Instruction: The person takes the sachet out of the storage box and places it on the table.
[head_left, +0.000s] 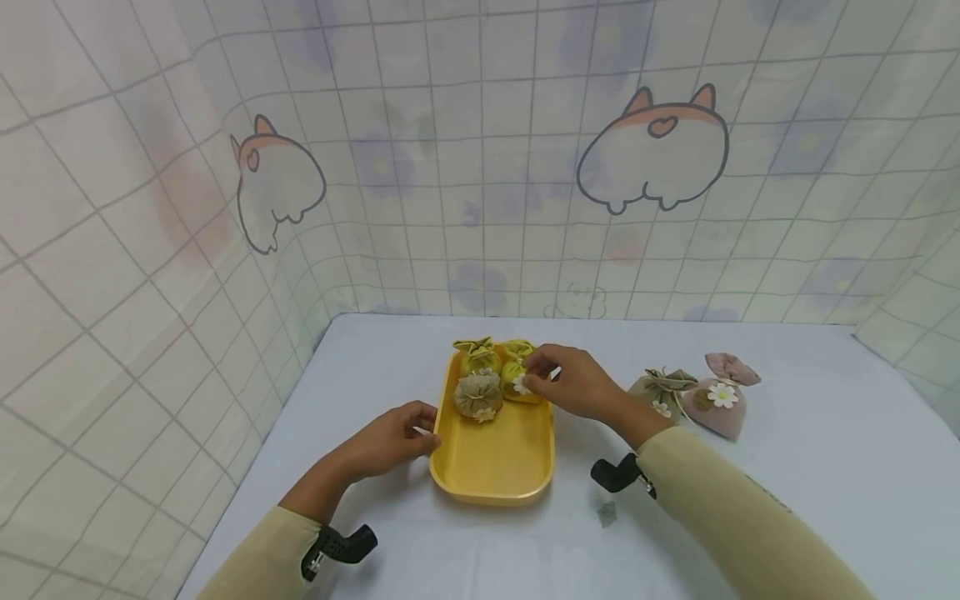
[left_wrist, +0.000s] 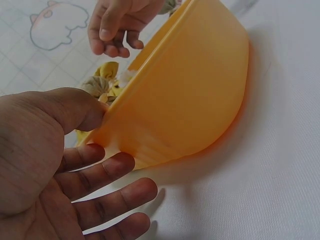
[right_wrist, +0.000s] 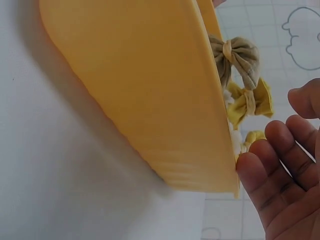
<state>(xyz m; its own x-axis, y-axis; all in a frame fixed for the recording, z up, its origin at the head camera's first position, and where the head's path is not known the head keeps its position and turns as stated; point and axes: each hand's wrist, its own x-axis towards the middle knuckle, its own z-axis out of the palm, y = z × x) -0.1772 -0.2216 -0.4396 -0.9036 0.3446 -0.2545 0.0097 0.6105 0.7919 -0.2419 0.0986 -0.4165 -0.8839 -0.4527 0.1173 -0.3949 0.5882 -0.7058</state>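
A yellow plastic tray (head_left: 491,467) stands on the white table. Its far half holds an olive-yellow drawstring pouch (head_left: 480,362), a bright yellow pouch (head_left: 513,385) with a white flower, and a grey-beige pouch (head_left: 477,395). My left hand (head_left: 397,437) holds the tray's left rim, thumb over the edge and fingertips against the outer wall (left_wrist: 185,95). Above the tray's far right corner, my right hand (head_left: 573,382) is by the yellow pouch. Its fingers (right_wrist: 280,137) are loosely bent, and nothing shows between them and the thumb.
Right of the tray, partly behind my right forearm, lie a grey-green pouch (head_left: 663,390) and a pink pouch (head_left: 718,404) with a white flower. A small grey patch (head_left: 607,513) shows on the cloth. A checked curtain (head_left: 480,167) hangs behind the table and along its sides.
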